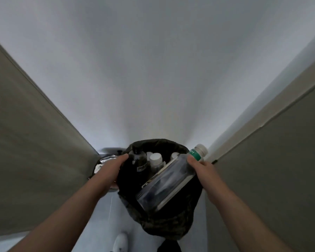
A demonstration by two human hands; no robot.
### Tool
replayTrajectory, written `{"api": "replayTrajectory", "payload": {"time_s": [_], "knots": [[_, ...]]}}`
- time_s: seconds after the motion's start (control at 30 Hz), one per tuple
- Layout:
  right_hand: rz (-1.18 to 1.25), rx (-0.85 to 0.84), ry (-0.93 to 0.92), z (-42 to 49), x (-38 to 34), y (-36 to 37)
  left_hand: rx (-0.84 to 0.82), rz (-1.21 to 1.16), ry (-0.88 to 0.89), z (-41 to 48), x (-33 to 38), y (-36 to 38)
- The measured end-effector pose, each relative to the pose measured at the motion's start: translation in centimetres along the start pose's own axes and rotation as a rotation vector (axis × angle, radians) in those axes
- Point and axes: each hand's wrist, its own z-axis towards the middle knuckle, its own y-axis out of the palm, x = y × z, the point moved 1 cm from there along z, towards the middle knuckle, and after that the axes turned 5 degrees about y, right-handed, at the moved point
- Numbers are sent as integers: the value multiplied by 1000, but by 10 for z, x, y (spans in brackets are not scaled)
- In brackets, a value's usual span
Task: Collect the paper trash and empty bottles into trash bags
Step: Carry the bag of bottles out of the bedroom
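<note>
Right hand (201, 167) gripping clear, white-capped bottle (169, 182)

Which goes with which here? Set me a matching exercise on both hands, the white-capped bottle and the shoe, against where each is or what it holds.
1 left hand
2 right hand
3 white-capped bottle
4 shoe

A inside the trash bag
B on the floor
C grips the green-labelled bottle
D holds the bag's rim

Pairs: 1-D, 2-C, 3-A, 4-B.
</note>
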Motion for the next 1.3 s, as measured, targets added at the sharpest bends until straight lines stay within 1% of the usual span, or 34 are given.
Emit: {"api": "replayTrajectory", "payload": {"time_s": [0.1,0.2,0.33,0.47,0.6,0.67,0.8,0.97,1.1,1.2,1.3], "knots": [[-58,-83,40,46,9,-3,21,0,-52,33,-16,26],[-117,-127,89,95,28,4,28,21,-95,73,-37,44],[-177,-158,121,168,70,24,26,26,-151,146,-79,57],[-187,-131,142,245,123,48,18,22,-186,233,-129,71],[-173,-117,156,322,174,76,17,54,-185,318,-186,84],[-163,-120,158,357,195,90,-16,121,-151,356,-213,88],[-201,-126,157,417,224,121,-41,177,-125,419,-251,87],[-226,-157,169,471,239,159,56,61,-195,476,-283,77],[-197,-177,226,495,250,187,64,35,-198,506,-300,71],[-158,-201,232,508,259,198,97,37,-189,520,-307,69],[-129,-174,245,516,261,201,111,39,-171,526,-307,68]]}}
